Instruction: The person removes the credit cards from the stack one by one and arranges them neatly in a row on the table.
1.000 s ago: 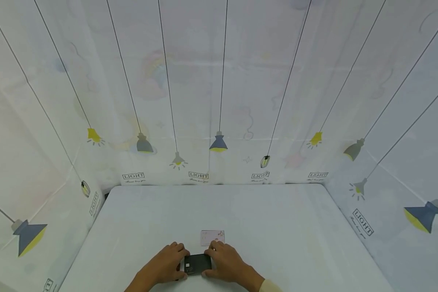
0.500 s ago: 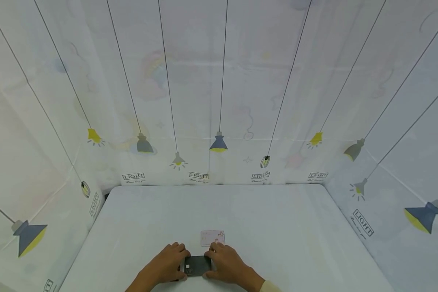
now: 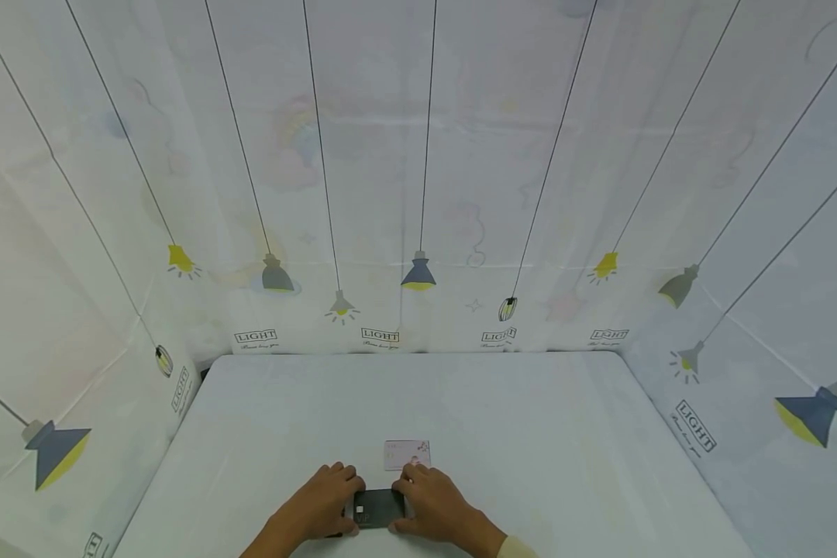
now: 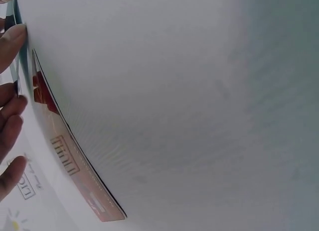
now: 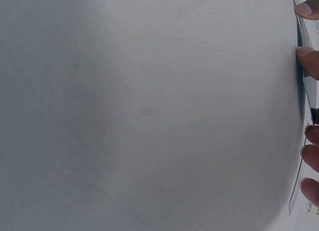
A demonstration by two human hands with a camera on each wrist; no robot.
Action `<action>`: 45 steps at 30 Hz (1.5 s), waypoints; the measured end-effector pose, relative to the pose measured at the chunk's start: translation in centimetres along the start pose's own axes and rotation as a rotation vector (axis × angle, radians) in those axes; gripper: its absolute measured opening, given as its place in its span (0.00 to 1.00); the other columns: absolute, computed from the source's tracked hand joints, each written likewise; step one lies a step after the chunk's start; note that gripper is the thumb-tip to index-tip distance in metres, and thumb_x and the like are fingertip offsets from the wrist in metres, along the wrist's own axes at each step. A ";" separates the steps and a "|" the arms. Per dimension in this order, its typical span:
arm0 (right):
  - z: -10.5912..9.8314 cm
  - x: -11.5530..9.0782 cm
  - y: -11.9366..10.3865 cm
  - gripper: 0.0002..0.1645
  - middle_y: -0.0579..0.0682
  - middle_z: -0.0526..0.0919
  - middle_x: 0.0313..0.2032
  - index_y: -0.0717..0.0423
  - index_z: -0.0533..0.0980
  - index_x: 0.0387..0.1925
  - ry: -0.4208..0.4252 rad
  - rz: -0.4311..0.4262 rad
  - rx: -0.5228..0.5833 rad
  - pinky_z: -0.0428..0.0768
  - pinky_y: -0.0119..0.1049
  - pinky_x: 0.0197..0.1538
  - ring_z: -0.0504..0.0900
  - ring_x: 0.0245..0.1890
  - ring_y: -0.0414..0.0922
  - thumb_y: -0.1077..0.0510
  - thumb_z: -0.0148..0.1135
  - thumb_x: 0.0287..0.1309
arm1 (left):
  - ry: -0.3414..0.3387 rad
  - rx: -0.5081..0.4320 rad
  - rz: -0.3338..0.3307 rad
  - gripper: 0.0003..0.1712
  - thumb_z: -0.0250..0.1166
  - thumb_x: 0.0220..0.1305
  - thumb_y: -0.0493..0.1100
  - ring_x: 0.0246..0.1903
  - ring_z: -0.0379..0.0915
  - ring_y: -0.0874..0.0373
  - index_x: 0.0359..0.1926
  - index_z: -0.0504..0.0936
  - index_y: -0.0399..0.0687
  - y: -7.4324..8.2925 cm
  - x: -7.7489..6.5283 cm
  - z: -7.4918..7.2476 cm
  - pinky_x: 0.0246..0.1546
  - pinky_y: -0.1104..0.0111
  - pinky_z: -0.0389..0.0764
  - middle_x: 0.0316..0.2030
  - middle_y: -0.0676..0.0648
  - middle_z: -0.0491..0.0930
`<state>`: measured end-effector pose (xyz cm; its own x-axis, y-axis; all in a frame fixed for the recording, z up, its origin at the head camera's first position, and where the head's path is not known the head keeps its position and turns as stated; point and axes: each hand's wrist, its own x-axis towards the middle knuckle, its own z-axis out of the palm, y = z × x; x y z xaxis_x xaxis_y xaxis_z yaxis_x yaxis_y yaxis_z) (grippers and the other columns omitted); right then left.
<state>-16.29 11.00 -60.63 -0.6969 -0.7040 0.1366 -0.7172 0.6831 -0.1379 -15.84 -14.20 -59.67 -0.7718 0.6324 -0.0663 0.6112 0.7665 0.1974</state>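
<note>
Walls [image 3: 418,178] read "LIGHT" round the tabletop [image 3: 544,434]; left fingers [image 3: 351,482] and right fingers [image 3: 402,487] grip a black "VIP" card [image 3: 382,505], pink card [image 3: 403,452] just beyond!

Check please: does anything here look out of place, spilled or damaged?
Nothing spilled or plainly damaged stands out. The black card is held between the left fingers and the right fingers, and the pink card lies flat beyond it. Only the wall sheet looks slightly untidy, because it shows creases.
</note>
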 end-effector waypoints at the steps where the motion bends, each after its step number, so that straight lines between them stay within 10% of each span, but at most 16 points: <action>1: 0.0 0.0 0.0 0.32 0.39 0.77 0.40 0.46 0.82 0.48 -0.002 0.000 -0.003 0.74 0.25 0.35 0.69 0.32 0.31 0.30 0.71 0.50 | 0.001 0.001 0.001 0.29 0.78 0.48 0.62 0.40 0.70 0.65 0.48 0.82 0.57 0.0 0.0 0.0 0.46 0.64 0.76 0.42 0.59 0.79; 45: -0.5 0.2 0.3 0.32 0.39 0.77 0.42 0.46 0.82 0.48 -0.081 -0.013 0.059 0.75 0.25 0.37 0.70 0.35 0.31 0.30 0.71 0.50 | -0.070 -0.004 -0.036 0.27 0.78 0.48 0.62 0.38 0.69 0.66 0.46 0.85 0.57 0.7 0.4 -0.6 0.48 0.64 0.77 0.39 0.60 0.78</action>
<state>-16.66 11.19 -60.17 -0.6835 -0.7276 0.0588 -0.7228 0.6632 -0.1942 -15.81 -13.52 -58.95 -0.7789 0.6110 -0.1415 0.5827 0.7884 0.1972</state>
